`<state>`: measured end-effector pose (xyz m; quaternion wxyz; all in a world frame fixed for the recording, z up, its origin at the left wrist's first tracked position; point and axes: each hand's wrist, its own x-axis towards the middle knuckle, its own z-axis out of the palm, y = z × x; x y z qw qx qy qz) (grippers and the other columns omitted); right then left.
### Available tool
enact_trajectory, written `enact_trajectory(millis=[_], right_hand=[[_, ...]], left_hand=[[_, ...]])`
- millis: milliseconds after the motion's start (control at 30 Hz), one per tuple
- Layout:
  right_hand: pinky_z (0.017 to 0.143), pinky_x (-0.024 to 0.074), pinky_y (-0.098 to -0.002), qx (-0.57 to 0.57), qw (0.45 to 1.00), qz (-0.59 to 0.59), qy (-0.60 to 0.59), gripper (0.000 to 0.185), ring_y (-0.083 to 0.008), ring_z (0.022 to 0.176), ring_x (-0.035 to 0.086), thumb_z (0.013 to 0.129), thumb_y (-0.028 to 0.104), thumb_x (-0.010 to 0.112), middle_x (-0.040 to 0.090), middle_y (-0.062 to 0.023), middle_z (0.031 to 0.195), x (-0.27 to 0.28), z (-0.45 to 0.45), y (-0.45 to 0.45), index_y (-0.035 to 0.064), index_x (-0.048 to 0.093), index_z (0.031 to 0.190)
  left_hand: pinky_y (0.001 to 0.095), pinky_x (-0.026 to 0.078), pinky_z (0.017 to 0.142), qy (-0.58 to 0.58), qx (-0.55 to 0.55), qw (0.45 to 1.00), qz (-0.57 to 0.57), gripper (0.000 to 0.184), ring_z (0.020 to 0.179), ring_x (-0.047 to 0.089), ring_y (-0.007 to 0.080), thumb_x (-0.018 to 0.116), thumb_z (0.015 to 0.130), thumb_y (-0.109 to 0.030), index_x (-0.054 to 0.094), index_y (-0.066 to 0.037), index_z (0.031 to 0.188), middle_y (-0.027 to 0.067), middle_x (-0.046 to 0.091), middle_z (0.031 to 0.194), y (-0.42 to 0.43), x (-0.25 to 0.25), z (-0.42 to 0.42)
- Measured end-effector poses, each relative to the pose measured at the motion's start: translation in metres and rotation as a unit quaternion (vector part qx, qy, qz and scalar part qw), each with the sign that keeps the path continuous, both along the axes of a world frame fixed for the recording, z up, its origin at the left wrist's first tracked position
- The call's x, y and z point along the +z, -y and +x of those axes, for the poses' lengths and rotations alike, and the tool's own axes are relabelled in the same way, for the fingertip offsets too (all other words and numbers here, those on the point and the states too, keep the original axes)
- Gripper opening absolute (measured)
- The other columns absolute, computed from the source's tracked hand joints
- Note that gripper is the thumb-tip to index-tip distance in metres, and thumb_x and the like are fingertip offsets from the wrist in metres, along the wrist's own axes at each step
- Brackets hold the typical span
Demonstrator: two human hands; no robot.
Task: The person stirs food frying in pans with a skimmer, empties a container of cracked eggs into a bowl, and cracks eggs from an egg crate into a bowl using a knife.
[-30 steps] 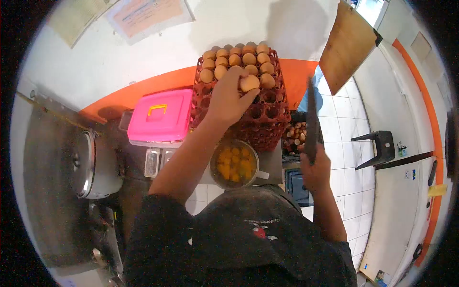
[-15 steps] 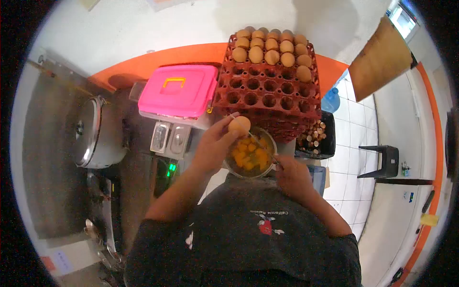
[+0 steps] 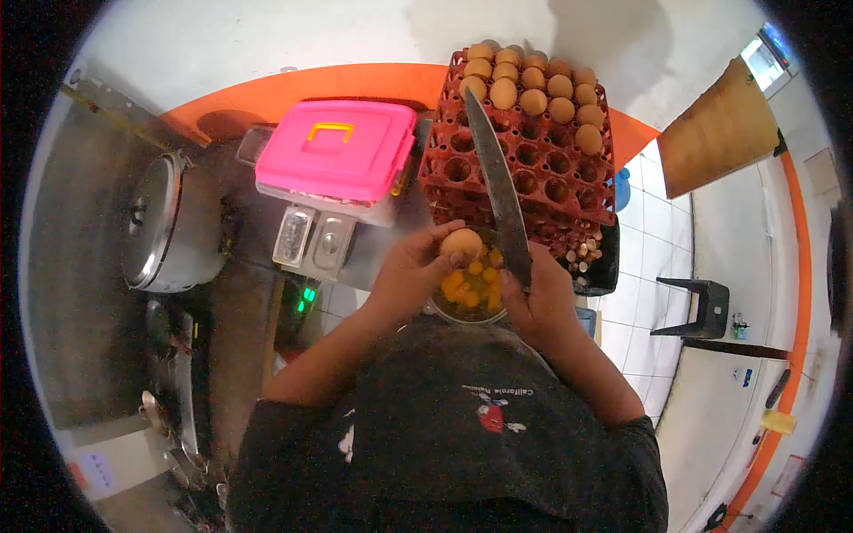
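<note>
My left hand (image 3: 410,271) holds a brown egg (image 3: 461,244) between its fingers, over the left part of a round bowl. Inside the bowl (image 3: 471,316) lie several orange yolks (image 3: 475,286) in clear liquid. My right hand (image 3: 542,298) grips a large knife (image 3: 499,182), its wide blade pointing up and away, right of the egg and apart from it. Beyond the bowl, stacked red egg trays (image 3: 540,188) carry rows of brown eggs (image 3: 533,102) at the back; many front cups are bare.
A pink lidded box (image 3: 338,151) and small metal containers (image 3: 331,244) stand left of the trays. Further left is a large lidded pot (image 3: 182,226). A black bin (image 3: 608,262) with eggshells is at the right, a black stool (image 3: 706,308) beyond it.
My left hand took the egg from the tray to the bowl. My right hand came in to the bowl, and the knife, low over it half a second ago, now points up. The view shifted.
</note>
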<state>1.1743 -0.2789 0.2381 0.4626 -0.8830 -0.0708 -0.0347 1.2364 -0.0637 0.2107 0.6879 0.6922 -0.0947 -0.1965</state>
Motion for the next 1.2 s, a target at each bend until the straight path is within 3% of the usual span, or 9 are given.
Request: enact_trajectory(millis=[167,267,367,400,600,700,800,967,1200], right_hand=[[0.092,0.0532,-0.0503,0.021,0.999,-0.012,0.027,0.050,-0.0452,0.107,0.067,0.091,0.030,0.071,0.068,-0.0236,0.117,-0.007,0.006,-0.002,0.0035,0.057,0.131],[0.089,0.0541,-0.0391,0.009,1.000,0.017,-0.013,0.048,-0.0293,0.099,0.071,0.084,0.024,0.079,0.072,-0.0160,0.107,-0.017,0.012,-0.006,0.0015,0.060,0.123],[0.089,0.0542,-0.0377,-0.024,1.000,-0.011,0.001,0.052,-0.0267,0.097,0.071,0.079,0.025,0.083,0.072,-0.0139,0.106,-0.032,0.014,-0.005,0.0023,0.062,0.121],[0.088,0.0542,-0.0375,-0.018,1.000,-0.004,-0.014,0.052,-0.0266,0.097,0.071,0.079,0.024,0.083,0.072,-0.0139,0.106,-0.032,0.014,-0.003,0.0021,0.062,0.120],[0.087,0.0540,-0.0373,0.000,0.999,0.019,-0.047,0.050,-0.0273,0.096,0.070,0.076,0.019,0.081,0.071,-0.0152,0.104,-0.040,0.016,-0.001,0.0009,0.062,0.119],[0.086,0.0538,-0.0381,-0.013,0.999,0.013,-0.040,0.051,-0.0290,0.095,0.069,0.074,0.015,0.079,0.070,-0.0165,0.102,-0.049,0.016,-0.007,0.0002,0.062,0.119],[0.087,0.0532,-0.0393,-0.016,0.999,0.033,-0.036,0.052,-0.0309,0.096,0.068,0.072,0.013,0.077,0.069,-0.0178,0.102,-0.044,0.016,-0.010,-0.0004,0.061,0.120],[0.091,0.0517,-0.0406,-0.019,0.998,0.019,-0.060,0.054,-0.0314,0.101,0.067,0.072,0.013,0.078,0.069,-0.0189,0.106,-0.053,0.016,-0.008,-0.0009,0.061,0.121],[0.086,0.0544,-0.0383,-0.020,0.998,0.001,-0.054,0.052,-0.0282,0.095,0.070,0.072,0.015,0.080,0.072,-0.0159,0.102,-0.064,0.018,-0.007,0.0017,0.063,0.119]], left_hand=[[0.0352,0.052,0.101,-0.013,-0.047,0.999,-0.011,0.045,0.115,0.065,0.0198,0.071,0.099,-0.030,0.064,-0.004,0.136,0.0119,0.070,0.124,-0.002,-0.008,0.002],[0.0362,0.052,0.097,0.072,-0.100,0.988,0.093,0.043,0.111,0.066,0.0203,0.069,0.100,-0.033,0.066,-0.009,0.136,0.0130,0.071,0.121,-0.006,-0.007,0.002],[0.0363,0.053,0.098,0.069,-0.119,0.979,0.149,0.044,0.111,0.067,0.0218,0.073,0.096,-0.022,0.066,-0.007,0.136,0.0140,0.070,0.122,-0.005,0.005,0.000],[0.0361,0.053,0.099,0.046,-0.121,0.980,0.153,0.045,0.112,0.067,0.0224,0.074,0.093,-0.016,0.065,-0.006,0.136,0.0143,0.069,0.123,-0.005,0.008,0.000],[0.0396,0.055,0.091,0.197,-0.131,0.958,0.161,0.049,0.104,0.069,0.0326,0.075,0.089,-0.020,0.066,-0.004,0.134,0.0204,0.070,0.117,-0.005,-0.033,0.000],[0.0413,0.055,0.087,0.196,-0.113,0.951,0.212,0.047,0.100,0.069,0.0359,0.075,0.085,-0.020,0.069,-0.002,0.127,0.0221,0.071,0.110,0.000,-0.013,-0.005],[0.0420,0.056,0.085,0.196,-0.054,0.959,0.200,0.042,0.096,0.070,0.0353,0.074,0.082,-0.018,0.071,-0.001,0.121,0.0216,0.072,0.106,0.005,-0.032,-0.007],[0.0420,0.056,0.084,0.199,-0.060,0.950,0.235,0.041,0.092,0.071,0.0346,0.073,0.081,-0.016,0.072,-0.002,0.119,0.0212,0.072,0.103,0.006,-0.033,-0.006],[0.0413,0.058,0.081,0.195,-0.063,0.948,0.242,0.038,0.087,0.072,0.0334,0.073,0.081,-0.015,0.073,-0.003,0.118,0.0212,0.073,0.098,0.009,-0.028,-0.005]])
